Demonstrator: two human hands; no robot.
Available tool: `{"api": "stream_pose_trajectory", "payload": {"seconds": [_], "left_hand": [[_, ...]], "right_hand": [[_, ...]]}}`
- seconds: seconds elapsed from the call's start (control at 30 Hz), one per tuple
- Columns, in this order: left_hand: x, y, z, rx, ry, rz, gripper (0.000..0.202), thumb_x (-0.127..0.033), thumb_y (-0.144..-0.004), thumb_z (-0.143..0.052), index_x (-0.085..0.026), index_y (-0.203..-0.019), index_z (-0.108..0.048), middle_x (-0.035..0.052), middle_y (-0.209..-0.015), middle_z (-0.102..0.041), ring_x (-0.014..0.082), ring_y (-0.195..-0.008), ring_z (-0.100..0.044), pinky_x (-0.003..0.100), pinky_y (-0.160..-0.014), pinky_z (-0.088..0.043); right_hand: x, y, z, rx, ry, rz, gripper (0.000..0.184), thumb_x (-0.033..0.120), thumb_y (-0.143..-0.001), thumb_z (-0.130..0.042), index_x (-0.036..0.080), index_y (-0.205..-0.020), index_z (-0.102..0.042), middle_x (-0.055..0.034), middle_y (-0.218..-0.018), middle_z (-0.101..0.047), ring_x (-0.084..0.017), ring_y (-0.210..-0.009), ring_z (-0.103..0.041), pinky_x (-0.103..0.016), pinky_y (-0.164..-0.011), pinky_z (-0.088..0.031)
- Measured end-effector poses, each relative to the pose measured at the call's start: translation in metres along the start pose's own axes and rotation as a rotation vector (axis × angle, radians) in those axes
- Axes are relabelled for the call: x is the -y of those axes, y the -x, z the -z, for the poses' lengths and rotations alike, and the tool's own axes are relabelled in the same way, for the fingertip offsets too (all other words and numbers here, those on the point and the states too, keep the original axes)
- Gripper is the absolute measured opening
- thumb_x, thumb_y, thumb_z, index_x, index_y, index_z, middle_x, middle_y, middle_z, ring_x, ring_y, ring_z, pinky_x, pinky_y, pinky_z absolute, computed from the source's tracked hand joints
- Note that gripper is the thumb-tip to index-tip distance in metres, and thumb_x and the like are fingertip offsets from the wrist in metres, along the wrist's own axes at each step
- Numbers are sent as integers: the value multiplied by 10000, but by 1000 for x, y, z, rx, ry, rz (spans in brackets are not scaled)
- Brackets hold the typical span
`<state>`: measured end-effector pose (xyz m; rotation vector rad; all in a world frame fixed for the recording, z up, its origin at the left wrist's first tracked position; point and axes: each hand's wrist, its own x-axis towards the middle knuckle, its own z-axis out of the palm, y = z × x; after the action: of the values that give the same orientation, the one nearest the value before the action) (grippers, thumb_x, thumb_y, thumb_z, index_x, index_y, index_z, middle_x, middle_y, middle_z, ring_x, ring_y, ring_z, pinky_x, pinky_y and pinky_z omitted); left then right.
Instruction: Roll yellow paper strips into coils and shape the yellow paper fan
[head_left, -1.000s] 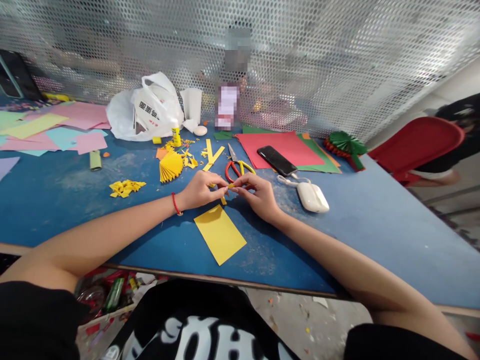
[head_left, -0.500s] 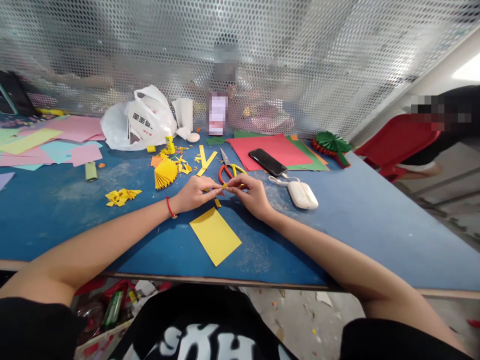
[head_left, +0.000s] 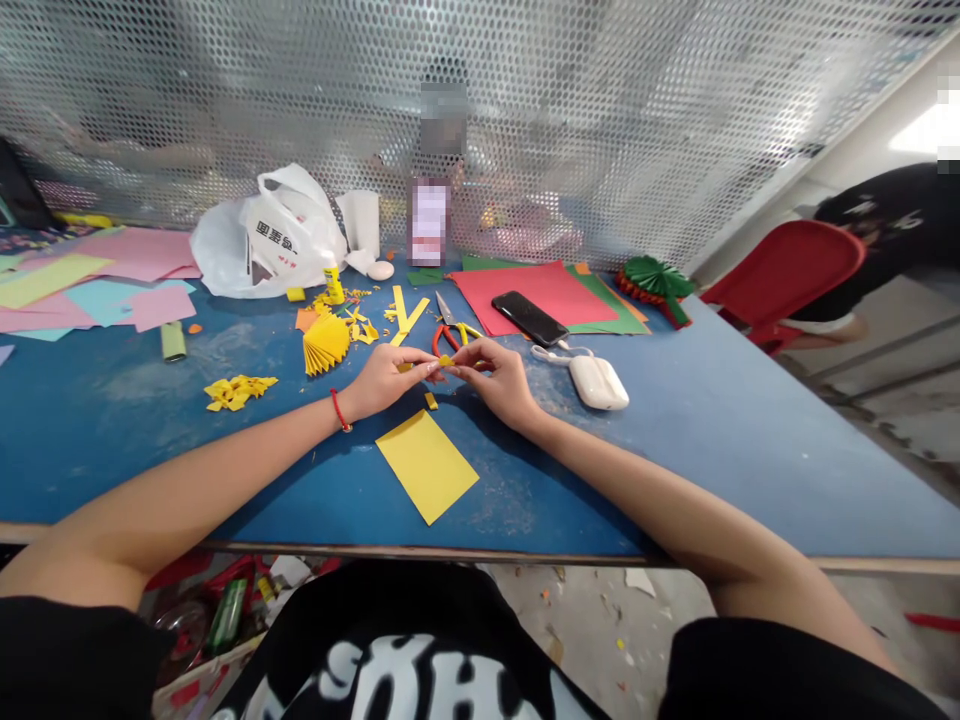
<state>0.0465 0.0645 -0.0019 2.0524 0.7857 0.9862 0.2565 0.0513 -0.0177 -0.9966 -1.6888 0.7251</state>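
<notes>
My left hand (head_left: pixel 390 378) and my right hand (head_left: pixel 499 378) meet over the blue table (head_left: pixel 750 450), both pinching a small folded yellow paper strip (head_left: pixel 447 361) between their fingertips. Its lower end (head_left: pixel 430 401) hangs near the tabletop. A red cord circles my left wrist. A flat yellow paper rectangle (head_left: pixel 426 465) lies just in front of my hands. Red-handled scissors (head_left: pixel 448 330) lie right behind my fingers.
A yellow pleated fan (head_left: pixel 325 342), yellow scraps (head_left: pixel 237 390), loose yellow strips (head_left: pixel 405 312) and a glue stick (head_left: pixel 332 285) lie behind. A phone (head_left: pixel 529 318) rests on red paper (head_left: pixel 525 290); white earbud case (head_left: pixel 598 382), plastic bag (head_left: pixel 266 238), green fan (head_left: pixel 658 281), red chair (head_left: pixel 780 275).
Both hands keep pinching the yellow strip, working it slightly between the fingers. The camera has tilted up a little, so everything sits lower-left than before.
</notes>
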Motion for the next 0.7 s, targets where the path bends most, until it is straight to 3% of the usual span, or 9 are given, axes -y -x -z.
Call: {"api": "stream_pose_trajectory", "payload": {"seconds": [0.3, 0.5, 0.7], "left_hand": [[2, -1, -1, -38, 44, 28, 238, -323, -910, -626, -138, -894, -775, 66, -818, -774, 155, -751, -728, 246, -735, -594], [0, -1, -2, -77, -14, -39, 255, -337, -922, -614, -138, -887, -770, 57, -817, -772, 159, -758, -725, 248, -753, -583], [1, -2, -2, -73, -33, -66, 252, -342, -950, -599, -147, -916, -755, 47, -827, -768, 143, -755, -719, 233, -742, -566]], "right_hand": [[1, -1, 0, -27, 35, -47, 221, 387, -778, -784, 191, -794, -685, -17, -778, -721, -140, -708, -640, -285, -645, -470], [2, -1, 0, -35, -34, -57, 308, 422, -740, -821, 189, -896, -695, -13, -794, -703, -136, -713, -638, -272, -629, -462], [2, -1, 0, -12, -113, -81, 280, 431, -723, -824, 182, -776, -707, -18, -766, -713, -141, -695, -637, -267, -596, -470]]}}
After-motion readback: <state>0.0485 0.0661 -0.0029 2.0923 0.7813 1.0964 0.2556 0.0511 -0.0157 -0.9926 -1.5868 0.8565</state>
